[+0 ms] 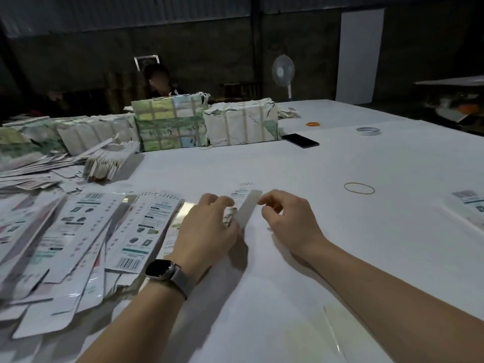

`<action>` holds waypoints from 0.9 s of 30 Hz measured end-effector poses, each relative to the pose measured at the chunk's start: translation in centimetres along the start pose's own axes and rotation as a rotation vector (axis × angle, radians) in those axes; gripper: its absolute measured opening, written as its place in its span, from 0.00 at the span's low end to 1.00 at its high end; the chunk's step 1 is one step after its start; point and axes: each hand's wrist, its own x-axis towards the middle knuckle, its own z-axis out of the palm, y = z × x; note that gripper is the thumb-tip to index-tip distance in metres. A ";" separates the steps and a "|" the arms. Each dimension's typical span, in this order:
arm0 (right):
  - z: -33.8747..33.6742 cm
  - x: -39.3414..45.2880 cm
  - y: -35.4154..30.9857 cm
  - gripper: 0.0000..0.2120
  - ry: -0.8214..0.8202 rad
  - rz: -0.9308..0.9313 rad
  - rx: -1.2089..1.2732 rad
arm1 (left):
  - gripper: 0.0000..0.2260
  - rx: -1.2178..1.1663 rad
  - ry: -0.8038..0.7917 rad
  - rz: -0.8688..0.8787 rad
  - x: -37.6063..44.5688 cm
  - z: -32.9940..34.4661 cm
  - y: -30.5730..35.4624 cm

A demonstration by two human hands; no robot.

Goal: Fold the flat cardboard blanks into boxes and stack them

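Note:
A narrow printed cardboard blank (246, 205) lies partly folded on the white table (340, 158) in front of me, one long white flap raised. My left hand (209, 226), a watch on its wrist, grips the blank's left side with curled fingers. Just right of the raised flap, my right hand (285, 218) hovers with its fingers curled and thumb near the forefinger; it holds nothing that I can see. A loose heap of flat blanks (86, 239) spreads over the table to the left of my left hand.
Wrapped bundles (170, 124) line the far side, with a person seated behind them. A black phone (300, 140), a tape roll (368, 131) and rubber bands (359, 188) lie on the table to the right. More printed blanks (471, 203) sit at the right edge.

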 end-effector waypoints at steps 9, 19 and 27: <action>-0.1 0.0 -1.5 0.24 -0.026 0.168 0.561 | 0.13 -0.156 0.468 0.325 -0.5 -2.0 2.2; -1.2 -0.9 -2.6 0.29 -0.045 0.167 0.714 | 0.16 -1.042 0.000 0.022 -1.6 0.5 4.0; 0.0 -2.2 -3.3 0.23 -0.137 0.015 0.639 | 0.06 -1.310 -0.067 -0.210 -1.6 1.3 3.9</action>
